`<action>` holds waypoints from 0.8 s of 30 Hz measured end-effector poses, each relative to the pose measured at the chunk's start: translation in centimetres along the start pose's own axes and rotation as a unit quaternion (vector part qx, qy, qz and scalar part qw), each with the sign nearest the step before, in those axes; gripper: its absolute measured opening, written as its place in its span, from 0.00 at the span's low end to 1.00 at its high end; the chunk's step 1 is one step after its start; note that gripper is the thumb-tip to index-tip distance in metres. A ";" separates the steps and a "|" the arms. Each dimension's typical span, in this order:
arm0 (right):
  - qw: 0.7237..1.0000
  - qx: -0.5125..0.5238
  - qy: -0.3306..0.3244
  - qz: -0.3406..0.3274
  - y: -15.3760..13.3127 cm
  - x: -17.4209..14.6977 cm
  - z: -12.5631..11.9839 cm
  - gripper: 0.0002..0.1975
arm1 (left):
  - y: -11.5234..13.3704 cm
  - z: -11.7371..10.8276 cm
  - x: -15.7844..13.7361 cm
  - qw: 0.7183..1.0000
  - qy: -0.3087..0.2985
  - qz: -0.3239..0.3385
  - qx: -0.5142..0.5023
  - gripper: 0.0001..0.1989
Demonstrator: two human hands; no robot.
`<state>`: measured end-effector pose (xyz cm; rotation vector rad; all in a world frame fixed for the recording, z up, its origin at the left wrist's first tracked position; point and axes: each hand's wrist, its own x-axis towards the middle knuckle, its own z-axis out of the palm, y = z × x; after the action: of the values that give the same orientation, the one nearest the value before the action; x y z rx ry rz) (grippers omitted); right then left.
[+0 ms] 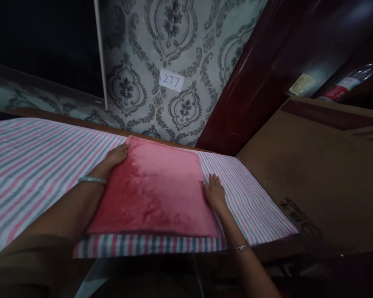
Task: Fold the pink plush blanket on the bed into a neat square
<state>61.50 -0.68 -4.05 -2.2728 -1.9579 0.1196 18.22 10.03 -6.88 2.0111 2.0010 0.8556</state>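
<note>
A pink, plush-looking cloth (170,186) lies spread in a near-square on the striped tablecloth (62,153). Its left part looks darker red, its right part paler. At the cloth's upper left edge rests my left hand (117,155), fingers stretched out, with a pale green bangle on the wrist. My right hand (216,193) lies at the right edge, its fingers spread and pointing away from me, partly on the striped cover. Neither hand grips anything that I can see.
A large cardboard box (326,165) stands along the right side. Behind the table is a patterned wall with a paper tag (171,80) reading 277. A dark screen (43,41) fills the upper left. A bottle (348,85) lies beyond the box.
</note>
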 end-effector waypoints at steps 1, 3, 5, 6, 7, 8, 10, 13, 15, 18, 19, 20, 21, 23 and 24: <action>0.999 0.002 0.014 -0.028 -1.3 -0.3 -0.5 0.32 | 0.1 -0.5 -0.5 1.000 -0.004 0.007 0.004 0.34; 0.993 0.015 0.023 -0.112 -5.3 -1.6 -1.3 0.32 | 0.9 -1.6 -1.6 0.999 -0.006 0.023 0.035 0.33; 0.976 0.036 0.006 -0.215 -10.1 -3.6 -1.5 0.32 | 2.0 -2.5 -3.2 0.996 -0.004 0.039 0.078 0.31; 0.963 0.046 -0.011 -0.266 -12.4 -4.8 -1.3 0.33 | 2.7 -2.7 -4.2 0.994 -0.005 0.047 0.097 0.30; 0.947 0.059 -0.020 -0.314 -14.5 -5.9 -0.9 0.33 | 3.2 -2.8 -5.3 0.992 -0.010 0.054 0.112 0.30; 0.931 0.076 -0.031 -0.356 -16.3 -7.1 -0.4 0.34 | 3.7 -2.8 -6.6 0.990 -0.022 0.061 0.125 0.29; 0.909 0.100 -0.056 -0.400 -18.6 -8.9 0.9 0.35 | 4.1 -2.5 -9.4 0.985 -0.052 0.072 0.149 0.30; 0.900 0.112 -0.070 -0.416 -19.0 -10.0 2.5 0.38 | 3.7 -1.9 -12.7 0.983 -0.063 0.075 0.158 0.32; 0.904 0.109 -0.069 -0.409 -17.6 -9.8 2.9 0.38 | 3.3 -1.7 -13.7 0.985 -0.049 0.074 0.147 0.33; 0.931 0.086 -0.075 -0.348 -13.8 -9.0 2.5 0.39 | 3.1 -1.7 -13.7 0.986 -0.043 0.074 0.141 0.34; 0.943 0.074 -0.075 -0.315 -12.3 -8.9 2.4 0.39 | 3.1 -1.7 -13.5 0.985 -0.045 0.074 0.147 0.34; 0.955 0.061 -0.071 -0.281 -10.7 -8.9 2.2 0.39 | 3.2 -1.7 -13.4 0.984 -0.048 0.074 0.154 0.35; 0.966 0.048 -0.064 -0.246 -9.1 -9.0 2.2 0.38 | 3.2 -1.7 -13.3 0.983 -0.050 0.075 0.161 0.35; 0.982 0.024 -0.049 -0.183 -5.9 -9.6 2.5 0.37 | 3.3 -1.7 -13.3 0.982 -0.051 0.071 0.169 0.36; 0.987 0.015 -0.042 -0.155 -4.3 -9.9 2.8 0.37 | 3.3 -1.7 -13.3 0.982 -0.051 0.071 0.169 0.36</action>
<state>55.41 -9.74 -6.48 -1.9448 -2.3053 0.2126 21.15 -3.51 -7.36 2.3471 2.0793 0.4445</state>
